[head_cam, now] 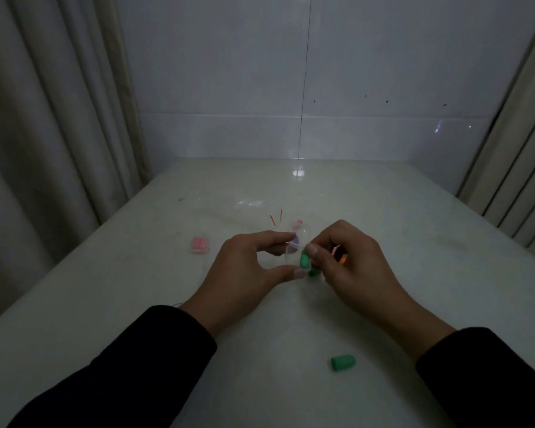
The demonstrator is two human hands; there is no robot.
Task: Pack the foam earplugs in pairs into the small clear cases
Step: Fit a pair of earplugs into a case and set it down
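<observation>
My left hand (pixel 244 267) pinches a small clear case (pixel 292 253) between thumb and fingers, just above the table. My right hand (pixel 349 264) pinches a green earplug (pixel 305 260) at the case's right side. A darker green shape (pixel 313 272) shows just below it, and something orange (pixel 343 258) peeks out between the right fingers. Another green earplug (pixel 343 362) lies loose on the table near my right wrist. A clear case with pink earplugs (pixel 200 244) lies to the left. Beyond my fingers sits another case with pink inside (pixel 297 226), and a purple bit (pixel 296 240) shows by the left fingertips.
The pale glossy table (pixel 414 273) runs back to a white tiled wall. Curtains hang along both sides. Two thin red marks (pixel 276 216) lie on the table behind the cases. The light is dim.
</observation>
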